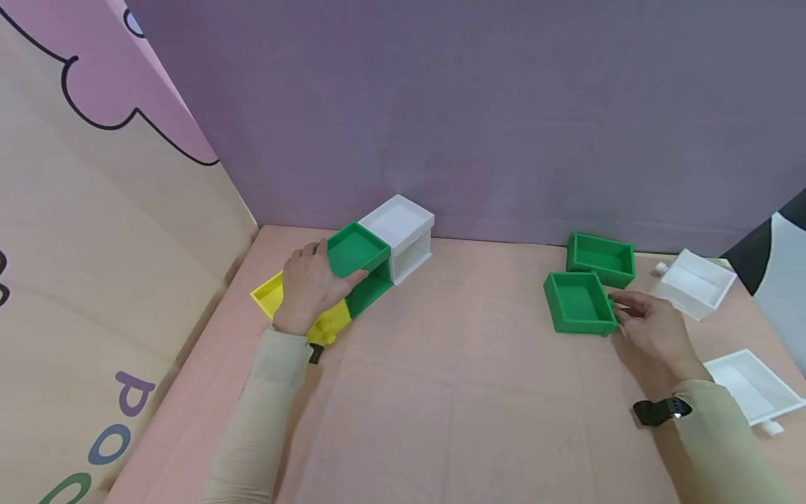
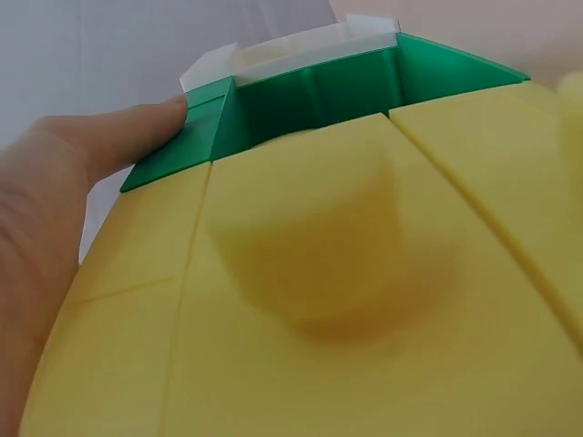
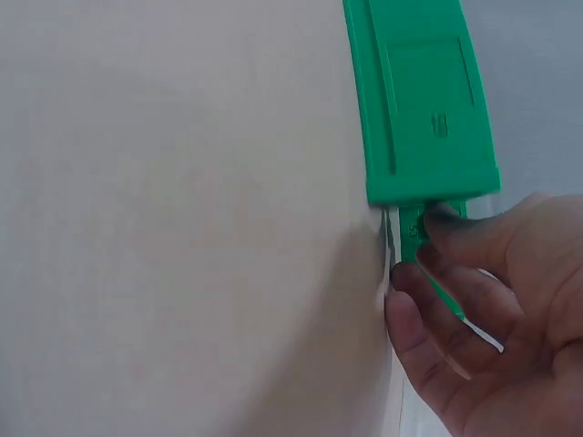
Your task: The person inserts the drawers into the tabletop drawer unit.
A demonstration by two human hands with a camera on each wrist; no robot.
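Observation:
At the left stands a joined row of small drawer cabinets. The yellow cabinet (image 2: 291,364) has round knobs, the green cabinet (image 1: 359,250) has an open front, and a white cabinet (image 1: 399,218) is at the far end. My left hand (image 1: 311,287) lies over the yellow and green tops and grips the green one, thumb along its near edge; its other fingertips are partly hidden. At the right, my right hand (image 1: 655,325) pinches the knob end of a green drawer (image 1: 579,301). The knob is mostly behind my fingers (image 3: 483,241).
Behind it sits a second green drawer (image 1: 600,257). One white drawer (image 1: 695,281) is at the back right, another white drawer (image 1: 752,385) beside my right forearm. A purple wall (image 1: 403,119) borders the pink table (image 1: 441,406) behind, a patterned cream panel (image 1: 113,245) on the left.

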